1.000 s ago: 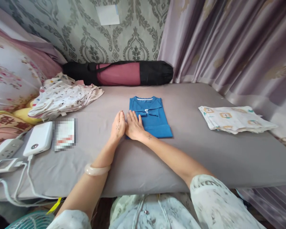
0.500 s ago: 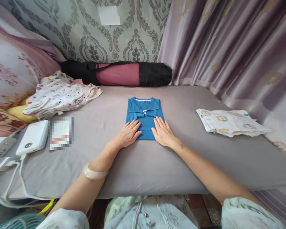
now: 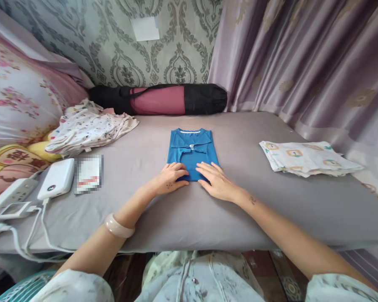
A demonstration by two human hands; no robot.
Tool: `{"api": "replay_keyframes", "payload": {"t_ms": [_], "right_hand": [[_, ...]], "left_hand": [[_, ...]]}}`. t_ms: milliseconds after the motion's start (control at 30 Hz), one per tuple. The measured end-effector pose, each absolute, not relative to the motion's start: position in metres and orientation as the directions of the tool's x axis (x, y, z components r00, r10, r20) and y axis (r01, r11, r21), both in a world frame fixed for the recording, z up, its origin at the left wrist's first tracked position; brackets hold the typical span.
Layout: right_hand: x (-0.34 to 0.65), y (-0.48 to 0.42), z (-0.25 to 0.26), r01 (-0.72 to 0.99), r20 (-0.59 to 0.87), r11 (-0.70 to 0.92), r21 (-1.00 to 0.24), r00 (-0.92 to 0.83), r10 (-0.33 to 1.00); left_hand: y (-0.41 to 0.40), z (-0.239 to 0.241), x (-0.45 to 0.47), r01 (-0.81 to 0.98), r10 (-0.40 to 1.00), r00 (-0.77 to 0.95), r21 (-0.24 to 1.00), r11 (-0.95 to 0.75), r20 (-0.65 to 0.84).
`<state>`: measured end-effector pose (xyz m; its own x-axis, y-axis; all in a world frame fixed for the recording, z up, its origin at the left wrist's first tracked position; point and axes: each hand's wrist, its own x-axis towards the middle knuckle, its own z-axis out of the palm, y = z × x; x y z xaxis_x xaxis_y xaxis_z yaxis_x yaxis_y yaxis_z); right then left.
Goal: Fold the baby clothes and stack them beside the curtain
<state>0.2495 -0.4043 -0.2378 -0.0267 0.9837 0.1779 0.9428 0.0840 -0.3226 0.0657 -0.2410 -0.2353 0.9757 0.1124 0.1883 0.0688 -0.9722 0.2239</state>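
A folded blue shirt (image 3: 191,152) lies flat in the middle of the grey mattress (image 3: 182,214), collar toward the wall. My left hand (image 3: 169,179) rests on the shirt's near left corner with its fingers curled over the edge. A pale bangle sits on that wrist. My right hand (image 3: 216,183) lies on the near right edge, fingers stretched out and pointing left across the hem. The two hands almost meet at the middle of the near edge.
A folded printed cloth (image 3: 305,157) lies at the right. A heap of spotted clothes (image 3: 88,128) is at the back left, a black and pink roll bag (image 3: 164,100) along the wall. A power bank (image 3: 56,183), a card and white cables sit at the left, curtains on the right.
Both hands slid back from lying flat on the shirt's lower part to its near edge. The left fingers have curled over the corner, and the right hand has turned inward.
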Motion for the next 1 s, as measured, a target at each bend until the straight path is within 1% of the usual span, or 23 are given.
{"api": "replay_keyframes", "payload": {"t_ms": [100,200,267,367,500,567,700,767,867,1000], "right_hand": [[0.243,-0.407,-0.244,0.932,0.175,0.125,-0.340,-0.068,0.982],[0.241,-0.405,-0.250,0.935,0.186,0.121,-0.334,-0.061,0.981],[0.241,-0.403,-0.252,0.941,0.205,0.122,-0.316,-0.058,0.977],[0.244,-0.401,-0.251,0.957,0.251,0.119,-0.265,-0.051,0.967],[0.259,-0.399,-0.251,0.982,0.311,0.090,-0.165,-0.035,0.950],[0.271,-0.399,-0.253,0.987,0.313,0.068,-0.147,-0.019,0.950],[0.289,-0.406,-0.258,0.980,0.296,0.036,-0.198,0.025,0.955],[0.293,-0.409,-0.259,0.971,0.287,0.039,-0.237,0.031,0.957],[0.296,-0.411,-0.260,0.958,0.272,0.062,-0.281,0.018,0.962],[0.301,-0.410,-0.259,0.942,0.273,0.098,-0.322,-0.006,0.962]], "left_hand": [[-0.243,-0.239,0.065,0.025,0.065,0.977,0.193,-0.981,0.205],[-0.247,-0.238,0.066,-0.016,0.008,0.976,0.110,-0.994,0.215],[-0.249,-0.236,0.068,-0.014,0.001,0.976,0.068,-0.998,0.217],[-0.251,-0.235,0.073,0.059,0.072,0.969,0.064,-0.996,0.235],[-0.247,-0.238,0.079,0.198,0.229,0.937,0.141,-0.970,0.264],[-0.244,-0.239,0.078,0.181,0.221,0.935,0.163,-0.970,0.277],[-0.237,-0.241,0.066,0.011,0.038,0.959,0.096,-0.995,0.283],[-0.232,-0.244,0.057,-0.027,-0.008,0.961,0.067,-0.997,0.275],[-0.222,-0.248,0.045,0.002,0.022,0.966,0.078,-0.997,0.256],[-0.213,-0.249,0.038,0.101,0.137,0.964,0.163,-0.981,0.230]]}}
